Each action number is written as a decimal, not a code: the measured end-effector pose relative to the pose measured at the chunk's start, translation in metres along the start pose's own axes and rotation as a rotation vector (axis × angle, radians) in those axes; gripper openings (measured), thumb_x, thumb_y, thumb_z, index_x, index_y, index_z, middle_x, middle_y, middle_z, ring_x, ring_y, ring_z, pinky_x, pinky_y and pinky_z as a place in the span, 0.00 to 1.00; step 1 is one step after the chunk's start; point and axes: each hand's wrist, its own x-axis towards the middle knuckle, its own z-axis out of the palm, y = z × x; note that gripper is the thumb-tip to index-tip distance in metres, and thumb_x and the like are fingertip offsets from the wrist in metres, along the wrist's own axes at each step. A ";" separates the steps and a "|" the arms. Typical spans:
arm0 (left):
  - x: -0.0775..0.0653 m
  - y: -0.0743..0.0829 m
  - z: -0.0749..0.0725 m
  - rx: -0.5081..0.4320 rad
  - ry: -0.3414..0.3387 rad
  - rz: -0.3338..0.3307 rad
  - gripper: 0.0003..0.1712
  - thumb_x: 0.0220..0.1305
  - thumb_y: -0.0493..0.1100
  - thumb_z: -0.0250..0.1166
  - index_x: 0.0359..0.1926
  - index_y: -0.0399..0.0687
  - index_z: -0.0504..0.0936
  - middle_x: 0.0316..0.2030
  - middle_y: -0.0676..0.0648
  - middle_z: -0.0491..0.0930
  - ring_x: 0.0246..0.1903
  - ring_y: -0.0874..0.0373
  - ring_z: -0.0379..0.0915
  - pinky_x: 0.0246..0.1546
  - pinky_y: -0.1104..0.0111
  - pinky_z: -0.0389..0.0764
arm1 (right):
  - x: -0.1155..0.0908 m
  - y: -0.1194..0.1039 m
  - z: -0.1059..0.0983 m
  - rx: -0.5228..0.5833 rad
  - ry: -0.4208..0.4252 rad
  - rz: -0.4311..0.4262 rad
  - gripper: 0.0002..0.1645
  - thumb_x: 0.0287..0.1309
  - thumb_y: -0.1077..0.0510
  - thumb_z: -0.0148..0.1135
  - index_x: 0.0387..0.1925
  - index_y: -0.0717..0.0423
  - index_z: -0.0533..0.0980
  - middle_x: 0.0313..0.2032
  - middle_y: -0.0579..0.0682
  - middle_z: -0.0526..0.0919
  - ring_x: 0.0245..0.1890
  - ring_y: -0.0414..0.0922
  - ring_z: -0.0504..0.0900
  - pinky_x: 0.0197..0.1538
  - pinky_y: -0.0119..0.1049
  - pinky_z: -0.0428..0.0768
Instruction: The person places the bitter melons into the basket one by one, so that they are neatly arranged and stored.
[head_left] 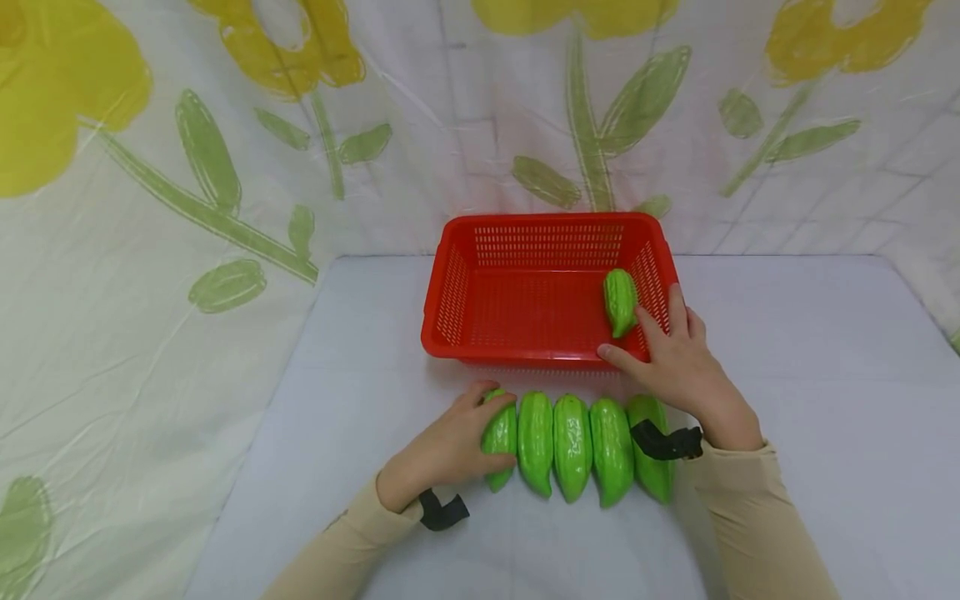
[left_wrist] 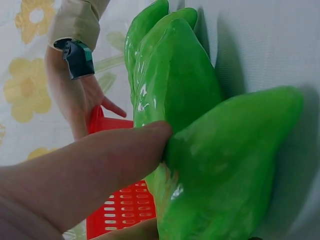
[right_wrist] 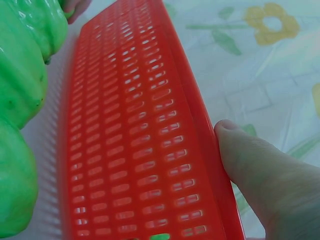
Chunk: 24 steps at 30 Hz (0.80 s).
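Five green bitter gourds, glossy and ridged, lie side by side in a row on the table; a sixth bitter gourd (head_left: 620,300) rests inside the red basket (head_left: 525,357), toward its right end. My left hand (head_left: 450,442) grips the leftmost bitter gourd (head_left: 498,435), fingers over its far end and thumb at its near side. In the left wrist view the thumb (left_wrist: 115,155) presses on its skin. Spread over the basket's front right corner is my right hand (head_left: 686,367), its thumb (right_wrist: 255,165) at the front rim and fingers along the right rim, near the gourd inside.
The white table (head_left: 360,333) runs up to a hanging sheet (head_left: 420,150) printed with yellow flowers. Just behind the row of gourds stands the basket. A black strap (head_left: 666,442) on the right wrist overlaps the rightmost gourd (head_left: 652,475) in the head view.
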 end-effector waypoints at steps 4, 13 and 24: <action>0.002 0.000 0.001 -0.001 -0.002 0.009 0.45 0.60 0.49 0.76 0.76 0.48 0.69 0.75 0.41 0.61 0.72 0.42 0.64 0.69 0.49 0.74 | 0.000 0.000 -0.002 0.003 0.000 -0.002 0.63 0.67 0.24 0.51 0.82 0.64 0.46 0.79 0.69 0.18 0.75 0.78 0.36 0.57 0.81 0.68; 0.003 0.000 0.002 -0.004 -0.001 0.014 0.45 0.60 0.49 0.76 0.76 0.47 0.68 0.75 0.40 0.60 0.71 0.42 0.65 0.69 0.50 0.74 | 0.001 0.001 -0.002 -0.002 0.000 -0.002 0.63 0.67 0.23 0.51 0.82 0.64 0.46 0.79 0.68 0.17 0.75 0.78 0.36 0.57 0.81 0.69; 0.004 -0.001 0.002 -0.008 0.005 0.006 0.45 0.61 0.49 0.76 0.76 0.48 0.69 0.74 0.42 0.61 0.68 0.44 0.68 0.67 0.50 0.76 | 0.001 0.000 -0.001 0.001 0.005 -0.002 0.63 0.67 0.24 0.52 0.82 0.64 0.46 0.79 0.69 0.18 0.75 0.79 0.37 0.56 0.80 0.70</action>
